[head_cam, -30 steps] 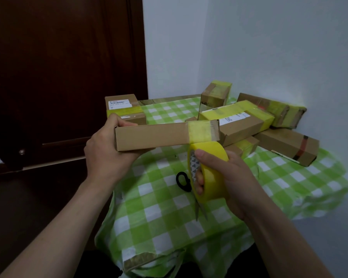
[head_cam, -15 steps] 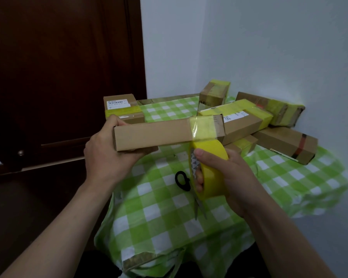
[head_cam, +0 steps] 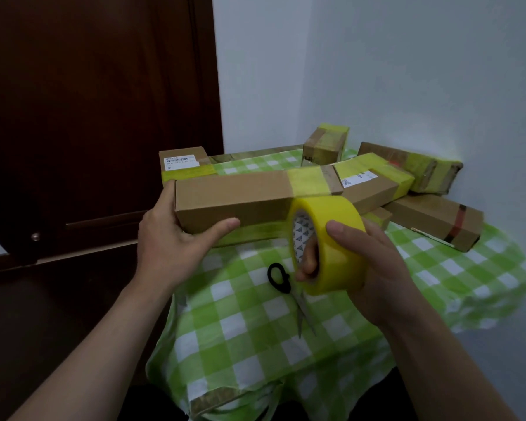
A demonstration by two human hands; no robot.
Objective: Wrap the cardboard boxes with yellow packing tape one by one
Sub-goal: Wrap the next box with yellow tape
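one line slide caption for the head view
Left hand grips a long cardboard box while the right hand holds a yellow tape roll beside its taped end.

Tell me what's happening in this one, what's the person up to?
A person is taping a long cardboard box, held above the table by its left end in the left hand. The right hand holds a roll of yellow tape, fingers through its core, just below the box's right end, where a yellow band is already wrapped. Scissors lie on the green checked tablecloth underneath. Other boxes, most bearing yellow tape, are piled at the back by the wall.
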